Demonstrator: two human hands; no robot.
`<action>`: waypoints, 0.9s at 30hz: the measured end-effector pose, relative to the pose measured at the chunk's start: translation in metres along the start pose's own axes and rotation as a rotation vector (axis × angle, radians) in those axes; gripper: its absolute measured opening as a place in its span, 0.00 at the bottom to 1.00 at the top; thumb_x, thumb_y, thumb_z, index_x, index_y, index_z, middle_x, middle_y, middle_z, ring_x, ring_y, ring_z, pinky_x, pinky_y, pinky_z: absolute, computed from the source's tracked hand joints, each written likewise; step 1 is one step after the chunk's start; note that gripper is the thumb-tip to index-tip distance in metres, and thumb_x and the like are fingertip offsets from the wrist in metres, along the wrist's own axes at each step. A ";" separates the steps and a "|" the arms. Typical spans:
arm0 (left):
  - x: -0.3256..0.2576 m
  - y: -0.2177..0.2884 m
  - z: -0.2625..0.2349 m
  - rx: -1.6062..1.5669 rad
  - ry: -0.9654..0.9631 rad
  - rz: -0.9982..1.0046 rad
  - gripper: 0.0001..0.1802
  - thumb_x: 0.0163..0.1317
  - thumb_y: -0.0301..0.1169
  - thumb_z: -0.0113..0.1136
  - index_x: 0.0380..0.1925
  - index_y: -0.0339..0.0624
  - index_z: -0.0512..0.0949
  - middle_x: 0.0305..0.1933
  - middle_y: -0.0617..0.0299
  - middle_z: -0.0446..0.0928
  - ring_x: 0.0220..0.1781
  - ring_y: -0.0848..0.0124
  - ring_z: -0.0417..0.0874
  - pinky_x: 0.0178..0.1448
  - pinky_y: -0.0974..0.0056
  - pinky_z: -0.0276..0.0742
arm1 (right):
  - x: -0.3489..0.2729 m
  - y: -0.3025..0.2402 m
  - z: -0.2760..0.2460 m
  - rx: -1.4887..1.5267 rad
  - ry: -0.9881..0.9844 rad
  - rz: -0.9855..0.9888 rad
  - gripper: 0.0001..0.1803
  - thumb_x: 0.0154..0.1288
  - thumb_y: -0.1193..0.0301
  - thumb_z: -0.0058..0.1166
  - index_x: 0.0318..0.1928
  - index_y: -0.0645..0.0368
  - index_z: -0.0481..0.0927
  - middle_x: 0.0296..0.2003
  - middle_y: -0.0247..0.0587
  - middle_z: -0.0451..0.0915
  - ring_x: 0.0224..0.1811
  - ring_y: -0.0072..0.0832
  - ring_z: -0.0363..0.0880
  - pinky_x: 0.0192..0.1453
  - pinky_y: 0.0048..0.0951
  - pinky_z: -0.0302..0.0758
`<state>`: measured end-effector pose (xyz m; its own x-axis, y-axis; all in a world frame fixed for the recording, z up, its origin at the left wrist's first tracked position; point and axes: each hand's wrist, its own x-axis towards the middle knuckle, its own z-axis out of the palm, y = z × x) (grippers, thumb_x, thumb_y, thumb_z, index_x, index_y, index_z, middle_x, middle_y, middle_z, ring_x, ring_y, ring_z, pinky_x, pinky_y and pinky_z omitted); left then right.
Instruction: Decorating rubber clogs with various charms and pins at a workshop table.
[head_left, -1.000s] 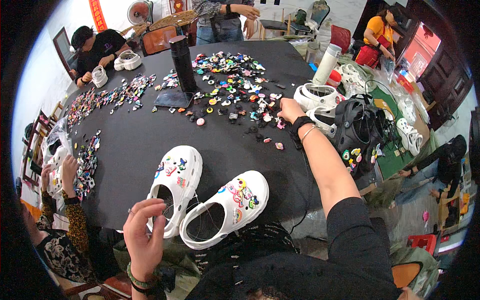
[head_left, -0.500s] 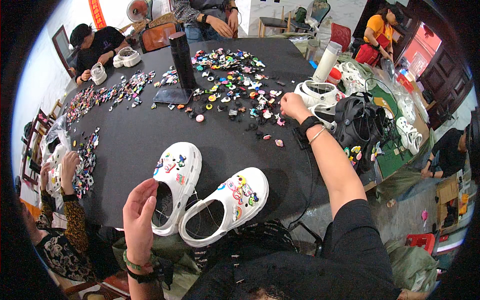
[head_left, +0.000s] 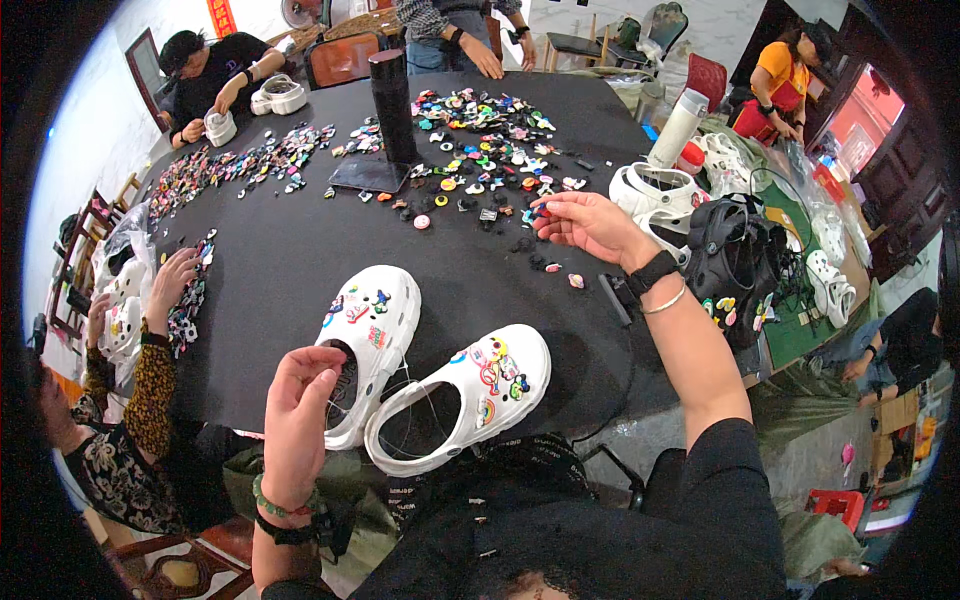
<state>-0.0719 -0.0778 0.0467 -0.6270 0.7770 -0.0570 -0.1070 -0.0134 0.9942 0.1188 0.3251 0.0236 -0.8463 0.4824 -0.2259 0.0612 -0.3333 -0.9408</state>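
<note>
Clogs (head_left: 388,292) near table edge (head_left: 600,411), right hand (head_left: 597,229) apart, pinching probable charm (head_left: 542,210)

The right hand (head_left: 592,228) pinches a small charm (head_left: 542,211) over the tabletop (head_left: 270,280), the left hand (head_left: 298,405) beside a decorated white clog (head_left: 392,312).

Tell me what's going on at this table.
The wearer's right hand pinches what looks like a small charm above the table. Their left hand is by the left clog. Both it and the right clog carry colourful charms; loose charms lie beyond. Far left, a co-worker handles another clog.
</note>
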 end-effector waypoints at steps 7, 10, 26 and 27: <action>0.018 -0.024 -0.009 -0.674 -0.023 -0.262 0.23 0.73 0.34 0.44 0.60 0.24 0.65 0.64 0.43 0.68 0.67 0.56 0.70 0.72 0.57 0.66 | -0.011 -0.006 0.027 -0.119 -0.069 -0.034 0.12 0.72 0.68 0.54 0.50 0.62 0.79 0.40 0.40 0.83 0.40 0.25 0.82 0.46 0.25 0.80; 0.039 -0.034 -0.004 -0.897 -0.118 -0.351 0.27 0.75 0.40 0.44 0.62 0.28 0.65 0.64 0.46 0.69 0.67 0.57 0.70 0.74 0.56 0.64 | -0.011 -0.009 0.042 -0.174 -0.114 -0.038 0.11 0.70 0.68 0.57 0.47 0.61 0.79 0.38 0.37 0.82 0.39 0.22 0.81 0.44 0.22 0.79; 0.068 -0.041 0.031 -0.723 0.106 -0.418 0.18 0.65 0.22 0.54 0.55 0.28 0.71 0.54 0.47 0.79 0.54 0.59 0.83 0.59 0.56 0.80 | -0.006 -0.004 0.131 -0.601 -0.264 -0.145 0.09 0.67 0.72 0.57 0.43 0.65 0.80 0.32 0.36 0.83 0.32 0.19 0.81 0.36 0.21 0.77; 0.065 -0.041 0.030 -0.754 0.080 -0.426 0.19 0.64 0.21 0.56 0.56 0.27 0.70 0.54 0.49 0.80 0.55 0.59 0.82 0.61 0.56 0.78 | -0.004 -0.003 0.141 -0.595 -0.293 -0.173 0.09 0.67 0.72 0.57 0.43 0.65 0.81 0.31 0.36 0.83 0.32 0.20 0.82 0.36 0.21 0.78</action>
<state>-0.0852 -0.0083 0.0047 -0.4666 0.7645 -0.4448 -0.8098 -0.1670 0.5625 0.0476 0.2094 0.0634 -0.9733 0.2214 -0.0608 0.1213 0.2712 -0.9549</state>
